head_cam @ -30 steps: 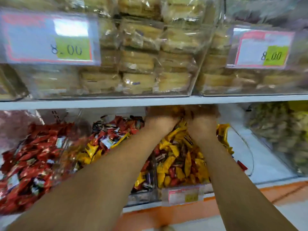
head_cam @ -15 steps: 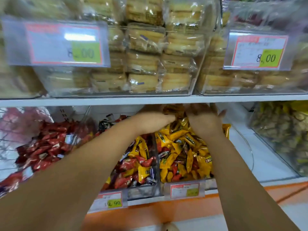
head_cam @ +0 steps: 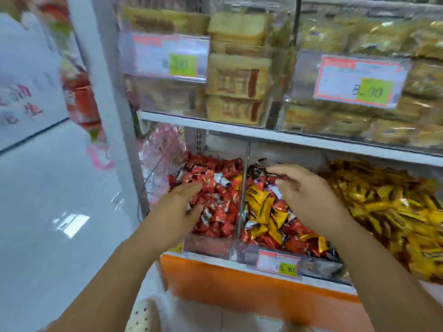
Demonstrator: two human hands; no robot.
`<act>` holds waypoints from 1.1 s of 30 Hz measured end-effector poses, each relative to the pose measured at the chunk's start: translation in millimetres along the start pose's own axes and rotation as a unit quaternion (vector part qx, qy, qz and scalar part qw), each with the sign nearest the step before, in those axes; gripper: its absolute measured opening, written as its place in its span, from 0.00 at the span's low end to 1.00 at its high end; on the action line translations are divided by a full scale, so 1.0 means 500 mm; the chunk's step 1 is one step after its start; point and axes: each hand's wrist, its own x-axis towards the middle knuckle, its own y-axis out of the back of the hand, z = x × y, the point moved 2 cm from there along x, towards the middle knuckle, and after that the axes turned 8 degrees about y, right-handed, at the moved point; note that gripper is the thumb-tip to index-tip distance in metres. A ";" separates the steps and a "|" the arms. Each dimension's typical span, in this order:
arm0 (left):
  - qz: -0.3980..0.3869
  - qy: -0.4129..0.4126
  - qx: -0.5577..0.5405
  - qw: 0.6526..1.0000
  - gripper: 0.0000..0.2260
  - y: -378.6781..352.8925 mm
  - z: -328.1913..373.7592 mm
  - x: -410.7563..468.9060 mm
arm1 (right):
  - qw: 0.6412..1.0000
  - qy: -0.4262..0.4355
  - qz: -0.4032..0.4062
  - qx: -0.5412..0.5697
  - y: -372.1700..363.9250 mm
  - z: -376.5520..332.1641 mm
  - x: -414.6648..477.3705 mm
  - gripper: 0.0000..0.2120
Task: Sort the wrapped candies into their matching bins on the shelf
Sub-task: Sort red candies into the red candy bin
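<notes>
Three clear bins sit side by side on the lower shelf. The left bin [head_cam: 206, 244] holds red wrapped candies [head_cam: 220, 202]. The middle bin [head_cam: 318, 265] holds a mix of yellow and red candies [head_cam: 266, 212]. The right bin is full of yellow candies [head_cam: 388, 202]. My left hand [head_cam: 176, 213] lies over the front of the red bin, fingers fairly straight and touching the red candies. My right hand [head_cam: 305, 194] hovers over the back of the middle bin; its fingers and thumb pinch a dark red candy [head_cam: 285, 179], which is blurred.
The upper shelf [head_cam: 239, 130] carries clear bins of wrapped biscuits [head_cam: 237, 82] with price tags [head_cam: 357, 82]. A pink mesh bundle [head_cam: 163, 154] sits left of the red bin. A white upright post [head_cam: 112, 92] and open white floor [head_cam: 48, 212] lie left. An orange base [head_cam: 239, 288] runs below.
Both hands have left the yellow bin and moved left: the left hand to the red bin, the right hand to the mixed bin. The view has swung left.
</notes>
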 end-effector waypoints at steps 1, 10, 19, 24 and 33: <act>-0.008 0.003 -0.003 1.000 0.22 -0.002 -0.015 -0.004 | 1.000 0.009 -0.008 0.024 -0.022 -0.017 0.014 0.14; -0.037 0.013 0.003 0.999 0.28 -0.002 -0.104 0.007 | 0.940 0.044 -0.317 -0.117 -0.170 -0.074 0.188 0.15; -0.041 0.061 0.021 0.997 0.24 -0.021 -0.121 0.053 | 0.866 0.037 -0.416 -0.274 -0.274 -0.042 0.254 0.17; -0.033 0.075 0.012 0.997 0.24 -0.032 -0.123 0.072 | 0.907 0.022 -0.366 -0.209 -0.208 -0.064 0.257 0.15; -0.061 0.057 0.037 0.996 0.19 -0.038 -0.120 0.075 | 0.874 0.046 -0.452 -0.171 -0.187 -0.093 0.213 0.10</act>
